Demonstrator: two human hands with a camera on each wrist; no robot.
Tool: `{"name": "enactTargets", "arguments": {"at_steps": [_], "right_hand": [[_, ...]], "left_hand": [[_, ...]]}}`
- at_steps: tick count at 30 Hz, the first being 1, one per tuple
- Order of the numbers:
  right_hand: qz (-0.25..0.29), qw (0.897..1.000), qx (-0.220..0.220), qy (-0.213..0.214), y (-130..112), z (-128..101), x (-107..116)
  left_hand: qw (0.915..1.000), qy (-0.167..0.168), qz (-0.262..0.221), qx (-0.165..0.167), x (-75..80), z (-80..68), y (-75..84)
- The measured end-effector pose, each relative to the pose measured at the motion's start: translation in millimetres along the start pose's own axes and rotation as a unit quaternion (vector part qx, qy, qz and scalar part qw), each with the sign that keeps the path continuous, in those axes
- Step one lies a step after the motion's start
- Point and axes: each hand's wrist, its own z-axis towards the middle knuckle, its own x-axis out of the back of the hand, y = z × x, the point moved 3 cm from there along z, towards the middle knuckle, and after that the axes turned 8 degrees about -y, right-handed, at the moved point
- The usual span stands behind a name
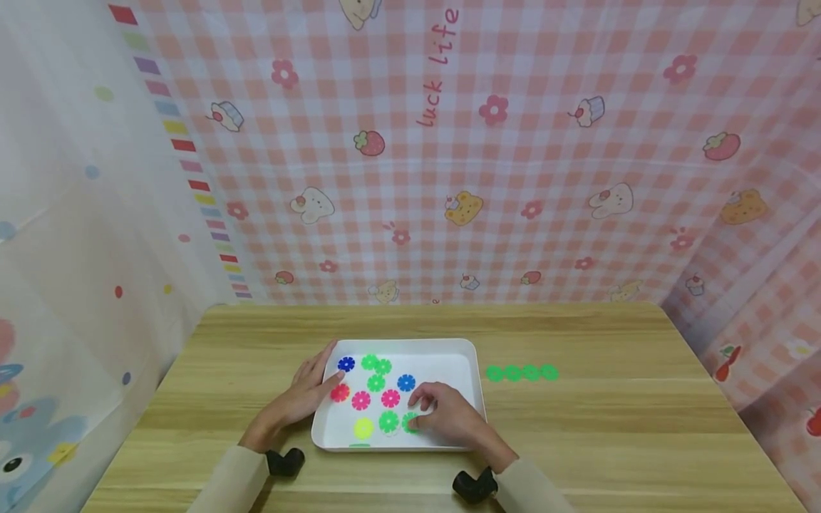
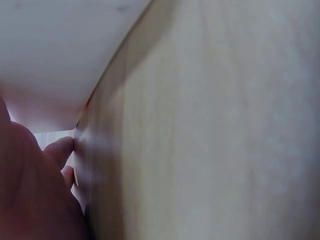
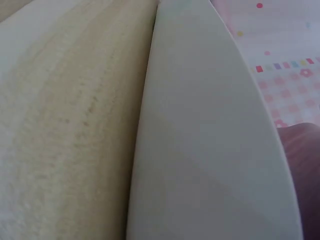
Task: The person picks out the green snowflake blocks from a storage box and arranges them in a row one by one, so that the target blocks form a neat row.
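Observation:
My left hand (image 1: 306,396) holds the left side of a white tray (image 1: 449,363), its thumb over the rim and its fingers along the outer wall. Inside the tray, my right hand (image 1: 449,415) bends over a green notched plastic disc (image 1: 409,422). The right thumb overlaps that disc, while the index finger stands apart from the thumb. Beside it lies another green disc (image 1: 388,422). Several more discs are spread about, among them a yellow one (image 1: 363,428), a pink one (image 1: 390,398) and a blue one (image 1: 406,382). The right wrist view shows mostly the tray's outer wall (image 3: 210,135).
Right of the tray, several green discs (image 1: 522,373) form a straight row on the wooden table (image 1: 616,427). A pink checked curtain (image 1: 410,178) hangs behind the table's far edge, and a pale curtain (image 1: 96,235) hangs to the left.

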Motion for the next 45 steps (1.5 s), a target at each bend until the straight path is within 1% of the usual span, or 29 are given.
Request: {"name": "enactTargets", "arguments": {"at_steps": [8, 18, 27, 36, 45], "right_hand": [[-0.023, 1.000, 0.009, -0.006, 1.8, -0.2, -1.3], [-0.045, 0.999, 0.005, -0.005, 2.9, 1.1, -3.8], [-0.053, 0.998, -0.003, -0.019, 3.1, 0.9, -5.1], [-0.053, 0.998, 0.016, -0.013, 4.6, 0.7, -4.3], [-0.018, 0.999, 0.033, -0.013, 4.1, 1.0, -3.8]], "left_hand": [[1.0000, 0.000, 0.002, 0.002, -0.1, -0.5, 0.6], [0.9999, 0.004, 0.010, -0.001, 0.0, -1.9, 2.1], [0.9999, 0.007, 0.014, -0.004, -0.6, -1.9, 2.3], [0.9999, 0.007, 0.008, -0.006, -1.4, -2.1, 0.9], [1.0000, 0.006, 0.005, -0.006, -0.9, -2.0, 1.6]]}}
